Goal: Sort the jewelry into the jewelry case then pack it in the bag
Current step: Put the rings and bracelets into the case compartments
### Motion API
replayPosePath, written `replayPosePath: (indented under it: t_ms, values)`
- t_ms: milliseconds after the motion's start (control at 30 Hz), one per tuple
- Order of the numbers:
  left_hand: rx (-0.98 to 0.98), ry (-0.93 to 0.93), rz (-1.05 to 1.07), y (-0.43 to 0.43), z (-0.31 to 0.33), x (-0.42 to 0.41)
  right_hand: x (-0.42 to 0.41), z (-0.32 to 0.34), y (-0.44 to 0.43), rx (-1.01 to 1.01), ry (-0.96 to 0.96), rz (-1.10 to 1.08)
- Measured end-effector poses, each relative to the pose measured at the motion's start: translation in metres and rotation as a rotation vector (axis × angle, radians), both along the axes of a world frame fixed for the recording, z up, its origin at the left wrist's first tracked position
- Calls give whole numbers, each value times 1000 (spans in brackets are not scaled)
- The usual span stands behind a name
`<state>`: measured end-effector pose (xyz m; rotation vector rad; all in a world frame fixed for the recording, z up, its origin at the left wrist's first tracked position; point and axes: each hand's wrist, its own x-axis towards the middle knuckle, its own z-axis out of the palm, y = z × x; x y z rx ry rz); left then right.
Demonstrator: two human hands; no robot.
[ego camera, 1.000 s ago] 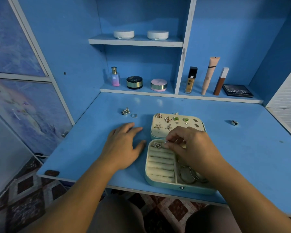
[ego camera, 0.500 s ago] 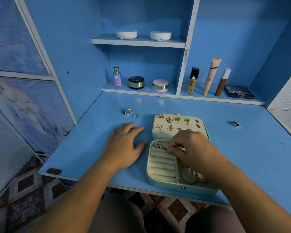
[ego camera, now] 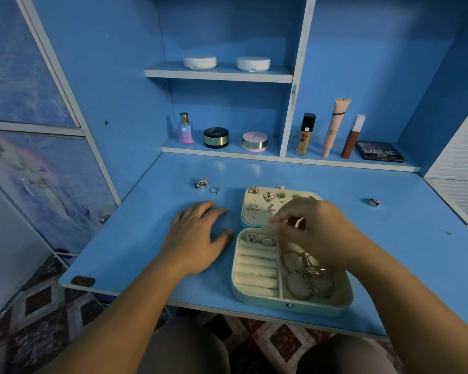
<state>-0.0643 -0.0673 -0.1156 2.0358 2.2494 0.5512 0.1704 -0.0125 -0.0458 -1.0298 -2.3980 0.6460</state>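
Item: open mint-green jewelry case, near edge of blue worktop; lid partly hidden behind my right hand (blurred; grip contents I cannot tell). My left hand lies flat, fingers spread, beside case.

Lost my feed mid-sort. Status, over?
Left hand flat on table beside case. Right hand above case, blurred, grip unclear. Two rings in top roll; three pieces loose on table. Nothing in the way.

A blue desk sits below blue shelves. Patterned panels stand left, white slats right; the floor has diamond tiles.
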Motion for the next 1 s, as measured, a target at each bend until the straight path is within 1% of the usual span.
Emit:
replayPosePath:
  t_ms: [67, 100, 133, 233, 367, 433, 633, 800, 933, 1000]
  values:
    - [4, 9, 5, 3, 0, 0, 11, 1, 14, -12, 143, -196]
    - [9, 7, 11, 4, 0, 0, 18, 0, 24, 6, 152, -290]
    - [17, 4, 17, 5, 0, 0, 27, -2, 36, 42, 114, -374]
    - [31, 5, 25, 8, 1, 1, 57, -19, 74, 112, -75, -561]
    - [45, 10, 33, 8, 1, 2, 83, -33, 101, -45, -440, -723]
    - [56, -5, 38, 9, 1, 2, 87, -35, 107, -86, -492, -742]
    - [126, -90, 102, 22, 2, 0, 74, -38, 108, -53, -427, -673]
    - [187, -204, 191, 38, 4, -4, 65, -42, 94, 6, -280, -614]
    - [84, -69, 250, 52, 5, -3, 63, -41, 87, 45, -246, -583]
    - [88, -54, 263, 55, 6, -2, 63, -40, 82, 70, -223, -554]
